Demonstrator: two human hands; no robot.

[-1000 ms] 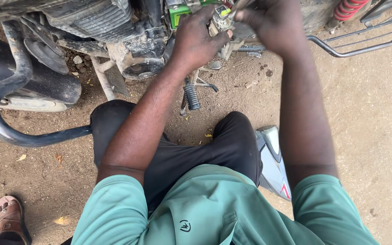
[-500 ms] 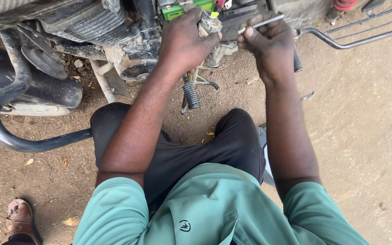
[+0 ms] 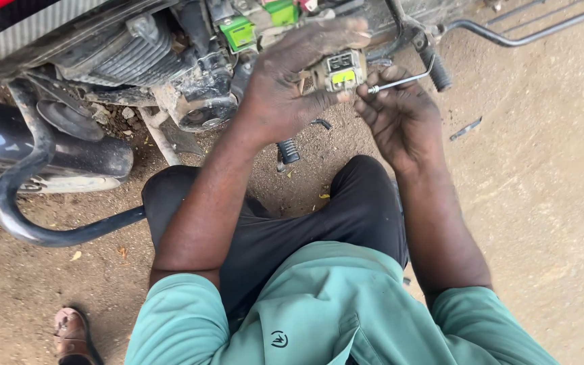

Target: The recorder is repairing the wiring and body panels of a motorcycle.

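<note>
Dirt ground (image 3: 549,203) lies under a person crouched beside a motorcycle engine (image 3: 136,61), and both hands work up close to the machine.

The left hand (image 3: 292,88) is clamped on a small boxy electrical part (image 3: 338,69), grey with a yellow patch on its face. The fingers wrap over its top and the thumb presses from below, turning the face toward the camera, probably so the part stays steady and its fixing can be seen. It sits just in front of the engine, below the green connectors (image 3: 258,23), and appears lifted a little clear of its mount, though what joins it to the motorcycle is hidden behind the hand.

The right hand (image 3: 400,122) is closed around a thin metal tool (image 3: 403,81), a bent rod like an angled key. Its short end points at the right edge of the part, touching or just beside it; the contact is too small to be sure of. The long end sticks out to the right, which would give leverage for turning.

A rubber-covered footpeg (image 3: 437,71) juts out just beyond the tool, and a black exhaust pipe (image 3: 49,155) curves away at the left. A sandalled foot (image 3: 72,334) shows at the bottom left, well apart from the hands.
</note>
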